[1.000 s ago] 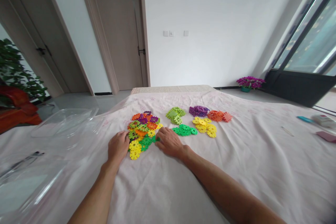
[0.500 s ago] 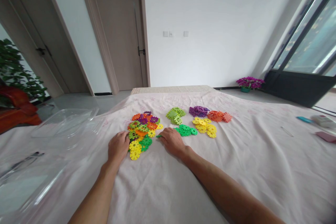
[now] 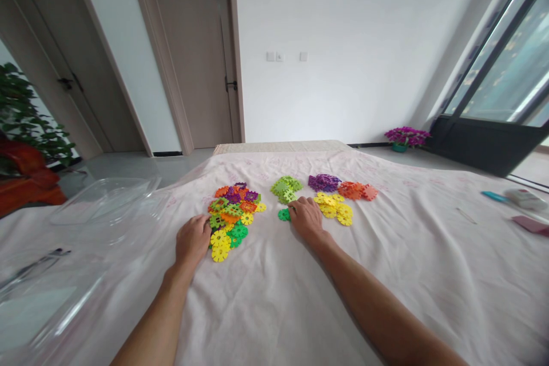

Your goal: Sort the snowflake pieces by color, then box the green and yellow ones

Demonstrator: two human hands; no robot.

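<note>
My left hand (image 3: 194,245) rests on the cloth against the left edge of a mixed pile of plastic snowflake discs (image 3: 231,211) in orange, purple, lime, yellow and green. Its fingers are loosely bent, and the tips are partly hidden by the pile. My right hand (image 3: 306,217) is over the green group, fingers closed at a green snowflake disc (image 3: 283,215) that shows to their left. Most of the green group is hidden under this hand. Around it lie groups of lime discs (image 3: 286,189), purple discs (image 3: 323,182), orange-red discs (image 3: 357,190) and yellow discs (image 3: 334,207).
A pale pink cloth (image 3: 257,309) covers the table. Clear plastic containers (image 3: 103,200) stand on the left. At the right edge lie a blue object (image 3: 494,197), a whitish object (image 3: 525,199) and a dull pink object (image 3: 530,225).
My right hand has moved right, from beside the mixed pile to the green group, carrying a green snowflake disc. My left hand has stayed in place.
</note>
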